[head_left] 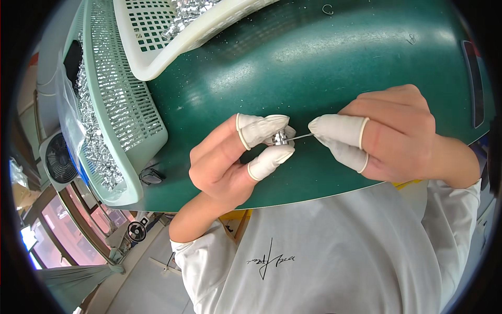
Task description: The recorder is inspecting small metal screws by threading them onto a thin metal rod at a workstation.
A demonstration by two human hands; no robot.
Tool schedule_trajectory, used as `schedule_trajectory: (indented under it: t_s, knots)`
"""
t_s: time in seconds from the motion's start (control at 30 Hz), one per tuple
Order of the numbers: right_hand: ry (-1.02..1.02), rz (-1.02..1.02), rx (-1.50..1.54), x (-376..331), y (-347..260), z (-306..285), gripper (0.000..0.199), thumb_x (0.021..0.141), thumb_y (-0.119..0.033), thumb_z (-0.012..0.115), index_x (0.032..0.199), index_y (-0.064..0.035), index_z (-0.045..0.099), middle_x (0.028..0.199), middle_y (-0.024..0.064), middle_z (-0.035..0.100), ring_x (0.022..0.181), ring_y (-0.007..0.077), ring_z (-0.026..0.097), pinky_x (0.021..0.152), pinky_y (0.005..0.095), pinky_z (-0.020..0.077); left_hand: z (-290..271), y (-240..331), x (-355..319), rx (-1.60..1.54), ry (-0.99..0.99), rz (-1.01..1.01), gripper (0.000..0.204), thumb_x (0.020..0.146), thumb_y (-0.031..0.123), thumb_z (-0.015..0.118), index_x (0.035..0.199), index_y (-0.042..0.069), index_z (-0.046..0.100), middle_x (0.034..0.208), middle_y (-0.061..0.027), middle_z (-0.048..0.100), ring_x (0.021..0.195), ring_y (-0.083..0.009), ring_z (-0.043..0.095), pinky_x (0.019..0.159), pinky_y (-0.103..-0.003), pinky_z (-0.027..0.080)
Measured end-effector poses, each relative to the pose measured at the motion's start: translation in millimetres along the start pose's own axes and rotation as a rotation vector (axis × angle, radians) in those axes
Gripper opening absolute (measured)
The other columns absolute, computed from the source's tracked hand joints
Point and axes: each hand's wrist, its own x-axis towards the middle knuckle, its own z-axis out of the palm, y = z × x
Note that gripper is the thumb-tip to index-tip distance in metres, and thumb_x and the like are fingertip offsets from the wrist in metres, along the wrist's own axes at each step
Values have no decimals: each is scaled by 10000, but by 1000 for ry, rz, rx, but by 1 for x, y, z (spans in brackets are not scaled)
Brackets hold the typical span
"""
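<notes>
Small metal part (pixel 280 138) pinched in left hand (pixel 230 162), thin wire (pixel 302 136) fed to it by right hand (pixel 387 136), just above green worktop (pixel 314 63).

Part: shiny, silver, tiny; sits btw. capped thumb and forefinger tips (pixel 261 129), so left hand is closed on it, other fingers curled under. Wire runs approx. horizontal from part to right hand, which is closed on its far end w/ capped fingertips (pixel 334 128). Judged: part light, rigid, smooth, prob. slippery against the rubber cots; best held by its sides as now. Wire thin, likely bends easily; grip close to the tip. Outward: pale green basket (pixel 123 104) at left w/ many similar silver pieces, white basket (pixel 172 31) resting above it. Small fan (pixel 57 159) below worktop edge, left.
</notes>
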Motion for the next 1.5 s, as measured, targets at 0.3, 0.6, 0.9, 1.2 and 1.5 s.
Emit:
schedule_trajectory:
  t_s: [0.3, 0.6, 0.9, 1.2, 1.5]
  knots:
    - [5, 107, 167, 2, -3, 9, 209, 751, 75, 788, 945, 8, 748, 644, 75, 664, 462, 167, 560, 414, 261, 414, 0, -4, -2, 58, -9, 45, 372, 749, 2, 887, 1080, -93, 747, 913, -169, 754, 738, -190, 719, 644, -270, 570]
    - [-221, 670, 682, 14, -15, -8, 91, 861, 25, 759, 948, 17, 786, 714, 92, 731, 544, 106, 646, 492, 229, 463, -1, 3, 0, 284, -26, 365, 389, 715, -23, 898, 1065, -57, 731, 936, -208, 753, 848, -300, 765, 712, -352, 626]
    - [-141, 510, 517, 17, -7, -10, 143, 812, 29, 771, 949, -4, 792, 723, 77, 708, 565, 160, 642, 513, 285, 487, -11, 21, 17, 372, -68, 249, 306, 769, -25, 858, 1054, -51, 751, 927, -160, 745, 798, -226, 743, 710, -320, 617]
    - [2, -116, -144, 17, 13, -25, 283, 739, 12, 806, 1015, -51, 796, 688, 61, 674, 548, 198, 634, 473, 292, 480, -9, 27, 24, -154, 70, -223, 195, 882, -75, 732, 1072, -113, 708, 914, -125, 716, 793, -206, 730, 709, -289, 599]
    - [89, 287, 220, 22, 44, -26, 148, 915, 3, 730, 1050, -24, 787, 798, 59, 725, 608, 110, 620, 533, 243, 449, -45, -4, 21, -34, 249, 26, 283, 794, -95, 798, 1068, -68, 731, 1143, -132, 695, 950, -163, 649, 854, -288, 538]
